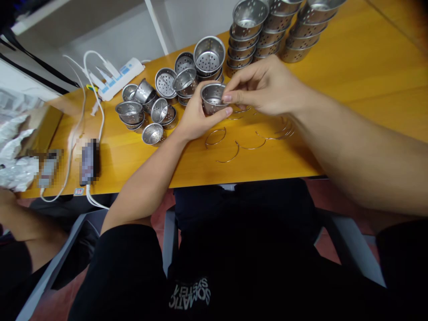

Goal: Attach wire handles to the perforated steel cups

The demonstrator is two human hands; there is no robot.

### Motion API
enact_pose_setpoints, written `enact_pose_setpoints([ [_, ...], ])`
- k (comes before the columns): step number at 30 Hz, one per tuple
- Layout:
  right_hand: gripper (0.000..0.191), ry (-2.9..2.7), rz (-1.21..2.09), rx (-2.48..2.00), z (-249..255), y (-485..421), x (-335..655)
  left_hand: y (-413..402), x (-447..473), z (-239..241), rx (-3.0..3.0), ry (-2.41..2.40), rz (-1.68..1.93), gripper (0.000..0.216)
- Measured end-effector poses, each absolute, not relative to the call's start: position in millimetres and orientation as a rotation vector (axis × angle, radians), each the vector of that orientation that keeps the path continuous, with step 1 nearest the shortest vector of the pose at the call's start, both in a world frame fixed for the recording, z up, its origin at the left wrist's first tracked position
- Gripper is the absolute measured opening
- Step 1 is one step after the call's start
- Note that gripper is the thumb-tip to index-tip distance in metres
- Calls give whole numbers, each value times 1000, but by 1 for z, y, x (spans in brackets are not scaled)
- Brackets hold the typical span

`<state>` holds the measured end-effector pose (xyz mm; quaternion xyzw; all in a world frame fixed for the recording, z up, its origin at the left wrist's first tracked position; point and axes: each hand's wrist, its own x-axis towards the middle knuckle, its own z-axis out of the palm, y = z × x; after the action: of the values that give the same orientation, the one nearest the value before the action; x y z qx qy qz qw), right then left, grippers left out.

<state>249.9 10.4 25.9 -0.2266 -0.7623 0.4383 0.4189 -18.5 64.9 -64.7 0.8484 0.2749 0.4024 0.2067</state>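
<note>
My left hand (195, 117) is closed around a small perforated metal cup (212, 101), thumb on its near side, and holds it a little above the table with its mouth tilted up. At the cup's right rim my right hand (267, 89) has thumb and forefinger pinched together. Whatever sits between those fingertips is too small or hidden to make out. Curved thin wire pieces (228, 154) lie on the table just below both hands, and more bent wires (281, 133) are under the right wrist.
Loose perforated cups (129, 111) cluster left of my hands. Tall stacks of cups (242, 47) stand behind them. A white power strip (123, 79), cables and a phone (88, 162) are on the left of the yellow table (354, 89). Another person's arm (30, 223) shows at far left.
</note>
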Motion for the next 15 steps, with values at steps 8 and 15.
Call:
enact_pose_setpoints([
  [8, 60, -1911, 1032, -617, 27, 7, 250, 59, -15, -55, 2363, 758, 1139, 116],
  [15, 27, -2233, 827, -531, 38, 6, 273, 59, -18, -56, 2469, 697, 1105, 119],
])
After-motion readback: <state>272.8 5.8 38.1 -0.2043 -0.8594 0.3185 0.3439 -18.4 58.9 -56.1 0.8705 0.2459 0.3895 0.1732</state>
